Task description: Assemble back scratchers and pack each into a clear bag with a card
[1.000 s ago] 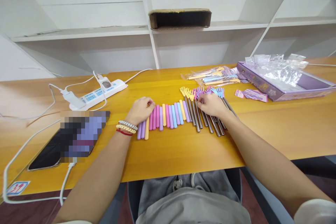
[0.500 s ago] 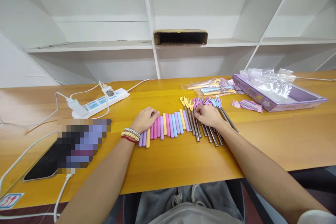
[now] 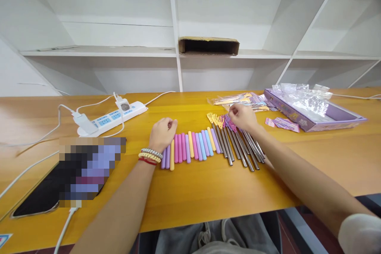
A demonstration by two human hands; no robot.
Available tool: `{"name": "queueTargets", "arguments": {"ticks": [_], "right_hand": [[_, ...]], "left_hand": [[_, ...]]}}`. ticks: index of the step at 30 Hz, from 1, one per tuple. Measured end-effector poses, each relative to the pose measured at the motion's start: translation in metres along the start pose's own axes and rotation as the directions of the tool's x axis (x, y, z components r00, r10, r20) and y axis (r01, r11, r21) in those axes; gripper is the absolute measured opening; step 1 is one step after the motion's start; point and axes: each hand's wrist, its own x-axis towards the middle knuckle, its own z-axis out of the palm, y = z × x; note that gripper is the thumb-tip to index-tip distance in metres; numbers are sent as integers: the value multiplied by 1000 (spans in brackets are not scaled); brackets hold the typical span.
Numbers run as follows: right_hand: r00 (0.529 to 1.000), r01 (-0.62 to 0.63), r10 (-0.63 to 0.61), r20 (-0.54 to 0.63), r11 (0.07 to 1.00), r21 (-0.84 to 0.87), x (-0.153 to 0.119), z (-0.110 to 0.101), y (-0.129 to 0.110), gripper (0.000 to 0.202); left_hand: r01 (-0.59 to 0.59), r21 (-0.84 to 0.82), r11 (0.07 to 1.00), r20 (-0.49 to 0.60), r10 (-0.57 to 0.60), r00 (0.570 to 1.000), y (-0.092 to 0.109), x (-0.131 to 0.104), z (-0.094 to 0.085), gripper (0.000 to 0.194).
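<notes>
Back scratchers [image 3: 238, 147] with metal rods and yellow, purple and pink hand-shaped heads lie side by side on the table. To their left runs a row of smooth coloured sticks [image 3: 191, 145] in pink, purple, yellow and blue, looking like handles. My left hand [image 3: 162, 134] is closed at the left end of this row, its fingers curled and partly hiding the sticks there. Whatever it may hold is hidden. Over the scratcher heads is my right hand [image 3: 244, 116], fingers curled together and covering some heads. I cannot make out anything in its fingers.
Wrapped back scratchers [image 3: 235, 100] lie behind my right hand. A purple box [image 3: 309, 125] with clear plastic wrappers and some printed cards [image 3: 285, 124] are at right. A power strip [image 3: 111, 118] and a phone [image 3: 35, 190] with cables lie left. White shelving [image 3: 119, 51] rises behind.
My right hand has moved up and slightly right, off the rods towards the wrapped packets. The right-hand rods now lie closer together. My left hand stays by the coloured sticks; the view shifts slightly.
</notes>
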Motion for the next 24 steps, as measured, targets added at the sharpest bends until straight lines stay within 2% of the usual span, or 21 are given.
{"name": "queueTargets", "arguments": {"ticks": [2, 4, 7, 10, 15, 17, 19, 22, 24], "right_hand": [[998, -8, 16, 65, 994, -112, 32, 6, 14, 28], [985, -3, 43, 169, 973, -231, 63, 14, 29, 37], [920, 131, 15, 391, 930, -345, 94, 28, 49, 45], [867, 232, -15, 497, 896, -378, 108, 39, 62, 39], [861, 280, -42, 507, 871, -403, 110, 43, 64, 32], [876, 300, -87, 474, 868, -395, 106, 39, 61, 30], [909, 324, -170, 381, 863, -388, 99, 31, 58, 30], [949, 316, -285, 137, 872, -373, 79, 9, 50, 30], [942, 300, -332, -41, 893, -335, 57, -10, 42, 29]], "left_hand": [[23, 17, 1000, -48, -22, 999, 1, -1, -2, 31], [33, 33, 999, -50, -32, 998, 2, -2, -4, 29], [28, 57, 998, -30, -26, 999, 2, -4, -4, 26], [17, 70, 997, -33, -14, 999, 3, -5, -5, 24], [-10, 70, 997, -52, 14, 999, 4, -5, -5, 23], [-14, 54, 998, -64, 18, 998, 5, -5, -7, 24], [-24, 26, 999, -78, 26, 997, 6, -6, -10, 24], [-45, -23, 999, -98, 43, 994, 10, -7, -16, 27], [-53, -70, 996, -100, 46, 994, 14, -7, -18, 29]]}}
